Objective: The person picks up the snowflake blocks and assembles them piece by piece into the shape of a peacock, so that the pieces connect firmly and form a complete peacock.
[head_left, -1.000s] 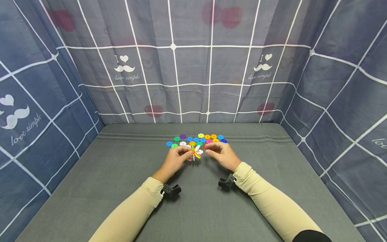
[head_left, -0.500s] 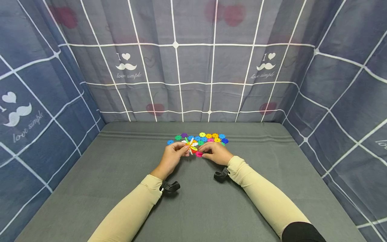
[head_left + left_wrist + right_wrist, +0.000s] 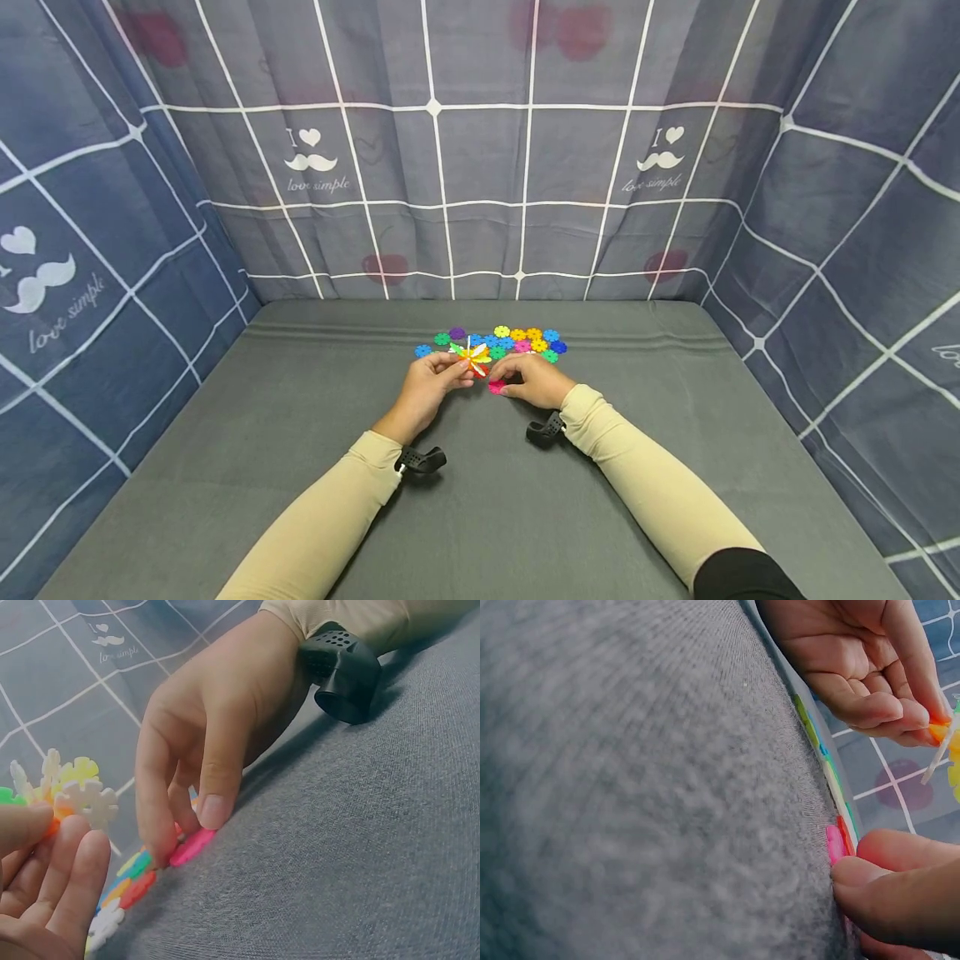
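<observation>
My left hand (image 3: 427, 387) pinches a cluster of interlocking flower-shaped plastic discs (image 3: 474, 357), joined at angles, between thumb and fingers. White, yellow, green and orange show in the cluster (image 3: 64, 787), which is held up off the grey cloth. To its right, my right hand (image 3: 537, 380) reaches down with thumb and index finger at opposite edges of a pink flower disc (image 3: 193, 847) lying flat on the cloth. The right wrist view shows the thumb against this pink disc (image 3: 834, 844), whose far part the fingers hide.
Behind the hands lie several loose flower discs: a purple one (image 3: 457, 333), a light yellow one (image 3: 502, 332) and a dark blue one (image 3: 558, 347) among them. A red disc (image 3: 137, 889) lies beside the pink one. Checked curtains (image 3: 480, 158) enclose the grey table (image 3: 480, 500).
My right hand has come left and down from beside the loose discs to the pink disc. The cluster in my left hand has turned to face upward and shifted slightly left.
</observation>
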Tool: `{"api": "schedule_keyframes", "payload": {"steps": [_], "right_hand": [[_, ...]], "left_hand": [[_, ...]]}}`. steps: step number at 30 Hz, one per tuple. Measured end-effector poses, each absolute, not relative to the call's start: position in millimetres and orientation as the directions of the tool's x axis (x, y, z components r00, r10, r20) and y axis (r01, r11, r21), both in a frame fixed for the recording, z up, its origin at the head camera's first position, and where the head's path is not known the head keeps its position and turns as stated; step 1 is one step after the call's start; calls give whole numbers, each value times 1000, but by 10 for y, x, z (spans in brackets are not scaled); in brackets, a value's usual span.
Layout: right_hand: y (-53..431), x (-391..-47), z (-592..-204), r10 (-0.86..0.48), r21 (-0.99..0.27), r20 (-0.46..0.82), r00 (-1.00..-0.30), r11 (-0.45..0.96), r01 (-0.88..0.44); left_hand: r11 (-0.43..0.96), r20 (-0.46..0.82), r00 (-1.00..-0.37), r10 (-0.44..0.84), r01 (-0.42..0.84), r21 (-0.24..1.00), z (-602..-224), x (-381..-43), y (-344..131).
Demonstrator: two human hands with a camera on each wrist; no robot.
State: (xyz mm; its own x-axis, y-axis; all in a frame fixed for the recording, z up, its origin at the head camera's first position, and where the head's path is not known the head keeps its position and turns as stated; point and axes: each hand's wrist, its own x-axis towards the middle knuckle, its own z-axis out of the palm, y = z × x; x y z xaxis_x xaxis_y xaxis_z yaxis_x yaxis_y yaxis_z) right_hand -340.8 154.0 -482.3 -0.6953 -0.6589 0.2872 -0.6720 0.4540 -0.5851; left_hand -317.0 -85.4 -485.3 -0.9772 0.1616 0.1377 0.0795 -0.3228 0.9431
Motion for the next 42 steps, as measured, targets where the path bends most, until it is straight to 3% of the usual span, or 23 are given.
{"api": "schedule_keyframes", "payload": {"steps": [4, 11, 21, 30, 42], "right_hand": [[1542, -3393, -4818, -661, -597, 271, -700, 454, -661], [1594, -3348, -4789, -544, -746, 231, -807, 433, -505], [1524, -3220, -4786, -374, -913, 231, -898, 235, -333], [1426, -3112, -4776, -349, -963, 226, -910, 59, -262], [1377, -3099, -4798, -350, -943, 281, -894, 72, -325]], "left_hand": [[-308, 124, -977, 172, 66, 949, -4859, -3160, -864], [-305, 116, -978, 173, 59, 950, -4862, -3168, -882], [-353, 120, -973, 200, 43, 935, -4873, -3163, -898], [-399, 140, -964, 225, 40, 916, -4875, -3158, -890], [-379, 177, -954, 243, 74, 922, -4874, -3132, -880]]}}
